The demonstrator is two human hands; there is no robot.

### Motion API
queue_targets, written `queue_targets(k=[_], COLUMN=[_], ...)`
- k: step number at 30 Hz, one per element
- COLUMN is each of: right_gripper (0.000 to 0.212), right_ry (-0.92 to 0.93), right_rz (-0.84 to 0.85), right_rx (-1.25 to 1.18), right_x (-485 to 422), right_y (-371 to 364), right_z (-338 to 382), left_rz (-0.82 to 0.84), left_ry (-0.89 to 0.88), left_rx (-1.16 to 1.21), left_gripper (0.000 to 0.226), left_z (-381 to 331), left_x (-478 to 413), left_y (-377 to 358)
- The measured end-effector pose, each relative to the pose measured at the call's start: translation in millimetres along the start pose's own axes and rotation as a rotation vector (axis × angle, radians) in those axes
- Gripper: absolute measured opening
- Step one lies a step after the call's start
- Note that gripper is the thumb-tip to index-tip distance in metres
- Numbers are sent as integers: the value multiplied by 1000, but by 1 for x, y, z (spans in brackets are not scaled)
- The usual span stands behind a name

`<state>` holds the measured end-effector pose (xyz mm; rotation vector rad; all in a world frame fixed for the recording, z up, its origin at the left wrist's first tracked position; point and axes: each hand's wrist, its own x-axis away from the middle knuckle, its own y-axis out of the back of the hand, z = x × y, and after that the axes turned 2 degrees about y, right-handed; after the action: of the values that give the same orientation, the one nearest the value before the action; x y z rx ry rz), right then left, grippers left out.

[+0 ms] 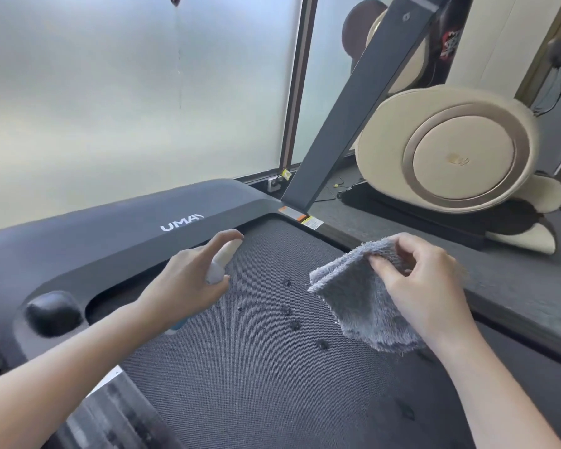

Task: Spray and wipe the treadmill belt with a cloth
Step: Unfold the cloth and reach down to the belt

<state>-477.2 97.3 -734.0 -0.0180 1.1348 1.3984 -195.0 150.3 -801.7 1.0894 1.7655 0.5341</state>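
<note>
The dark grey textured treadmill belt (pixel 256 377) fills the lower middle of the head view, with several dark wet spots (pixel 293 324) near its centre. My left hand (pixel 188 283) grips a small white spray bottle (pixel 219 265), index finger on top, held over the belt's front end. My right hand (pixel 415 283) pinches a folded fluffy grey cloth (pixel 360 299), which hangs just above the belt, right of the spots.
The black motor cover (pixel 110 234) with a white logo crosses the belt's front. A dark upright post (pixel 357 105) rises at the right. A beige massage chair (pixel 450 150) stands beyond the right side rail (pixel 515 306). Frosted glass (pixel 127 92) lies ahead.
</note>
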Motion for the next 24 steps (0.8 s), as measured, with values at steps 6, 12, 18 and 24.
queue_targets(k=[6,12,18,24], right_gripper=[11,5,7,6], right_ry=[-6,-13,-36,-54], right_rz=[3,6,2,-1], right_rx=[35,24,33,40], right_x=[7,2,-8,-20], right_y=[4,8,-2,-6], right_z=[-14,-25,-37,-51], left_rz=[-17,31,-13,-29], left_ry=[92,104,76,160], left_rx=[-80,-145,-139,-213], left_gripper=[56,60,60,56], left_z=[9,17,7,7], left_x=[12,-14,-77,-128], left_y=[-14,-22,-51,-84])
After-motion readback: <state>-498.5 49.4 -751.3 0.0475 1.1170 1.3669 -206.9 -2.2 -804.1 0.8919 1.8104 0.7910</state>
